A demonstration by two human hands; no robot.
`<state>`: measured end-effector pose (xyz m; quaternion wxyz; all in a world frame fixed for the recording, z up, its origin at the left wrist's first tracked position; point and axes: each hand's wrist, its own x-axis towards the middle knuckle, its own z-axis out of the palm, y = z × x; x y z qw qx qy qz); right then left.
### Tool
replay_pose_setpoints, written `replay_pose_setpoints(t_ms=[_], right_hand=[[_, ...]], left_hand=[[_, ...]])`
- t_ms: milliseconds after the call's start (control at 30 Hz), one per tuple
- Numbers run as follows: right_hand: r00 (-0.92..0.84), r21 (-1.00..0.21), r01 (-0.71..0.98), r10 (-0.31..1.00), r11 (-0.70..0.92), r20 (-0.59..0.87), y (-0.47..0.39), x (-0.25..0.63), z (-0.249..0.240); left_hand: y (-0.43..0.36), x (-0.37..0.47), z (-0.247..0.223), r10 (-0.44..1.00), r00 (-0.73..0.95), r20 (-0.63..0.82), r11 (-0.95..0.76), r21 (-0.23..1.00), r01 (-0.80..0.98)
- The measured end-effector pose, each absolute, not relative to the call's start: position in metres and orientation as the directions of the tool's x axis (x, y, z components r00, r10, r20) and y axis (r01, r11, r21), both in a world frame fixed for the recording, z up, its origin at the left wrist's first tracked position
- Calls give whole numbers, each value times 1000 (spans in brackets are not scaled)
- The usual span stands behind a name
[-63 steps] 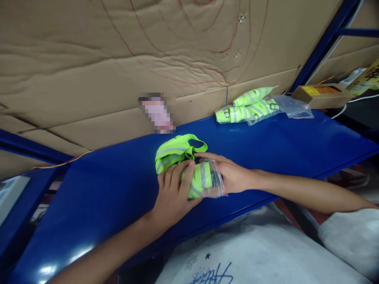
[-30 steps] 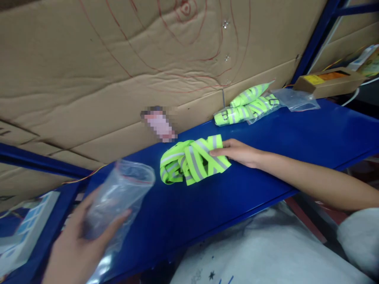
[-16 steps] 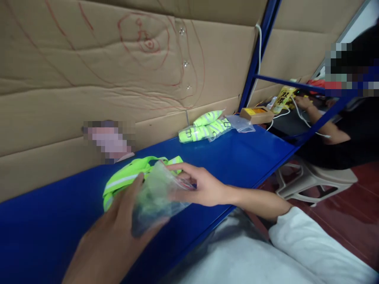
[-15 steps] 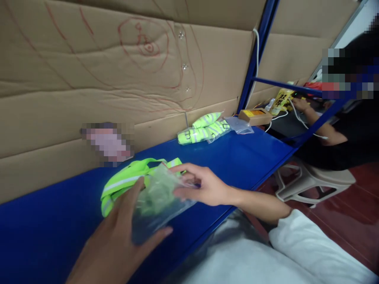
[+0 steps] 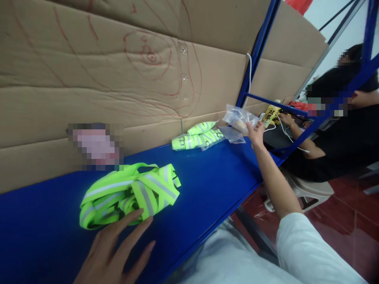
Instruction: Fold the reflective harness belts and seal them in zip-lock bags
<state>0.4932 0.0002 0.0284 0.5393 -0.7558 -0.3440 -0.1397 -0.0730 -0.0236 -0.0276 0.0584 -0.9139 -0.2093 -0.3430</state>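
A fluorescent yellow-green reflective strap bundle (image 5: 130, 193) with silver stripes lies loosely coiled on the blue table (image 5: 204, 177). My left hand (image 5: 118, 248) is at its near edge, fingers spread, the fingertips over or against the straps. Out to the right, my right hand (image 5: 256, 134) pinches a clear plastic bag (image 5: 238, 118) by its edge and holds it above the table's far end. Beneath that bag lies another clear plastic bag (image 5: 233, 136). Beside it rest several bagged reflective bundles (image 5: 197, 138) against the cardboard.
A cardboard wall (image 5: 148, 94) with red drawn lines runs along the table's back. Blue frame posts (image 5: 260, 43) stand at the right. Beyond them sits a co-worker in black (image 5: 334, 138) on a pale stool (image 5: 310, 193), near a yellow bottle (image 5: 271, 114).
My right hand has carried the clear bag from over the straps to the table's far right end. The strap bundle is now uncovered. My left hand stays near it, fingers still apart.
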Motion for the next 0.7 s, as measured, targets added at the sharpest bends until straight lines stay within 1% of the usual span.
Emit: replay_pose_setpoints(t_ms=[67,100,200,267,333,367,400,467,533,633,667,700], right_hand=[[701,-668,705,376,-239,606,7,491,25],[672,-632,734,401,-249,623,11,486,25],[481,-471,863,586,-184,652,30,467,28],[335,-374,921,709,-108,621,51,453,34],[252,-323,944,779,-68,575,74,440,42],[233,-312,948,797,-59,557,84,434,47],[222,-308,950,805,-52,551,93,428,52],[203,-305,952,787,-20,583,104,414,65],[165,-302,951,720,64,674,103,396,79],[96,-291,914,547,284,832,81,358,99],[72,-288,886,504,364,861,70,342,104],[54,-304,804,448,511,893,58,326,107]], left_hand=[[-30,-72,-24,298,693,656,-922,8,388],[-32,-70,-22,280,703,654,-929,-2,371],[-37,-64,-14,242,734,634,-940,-33,338],[-38,-58,-11,227,746,626,-944,-46,326],[-39,-53,-10,227,745,628,-949,-28,313],[-39,-51,-11,242,736,632,-950,2,311],[-39,-51,-13,271,723,635,-948,48,313],[-39,-51,-14,351,683,640,-934,186,305],[-39,-55,-12,443,642,625,-895,356,270],[-34,-61,-2,581,576,575,-785,584,208],[-31,-63,2,632,539,558,-737,648,193],[-28,-64,6,679,500,538,-687,706,174]])
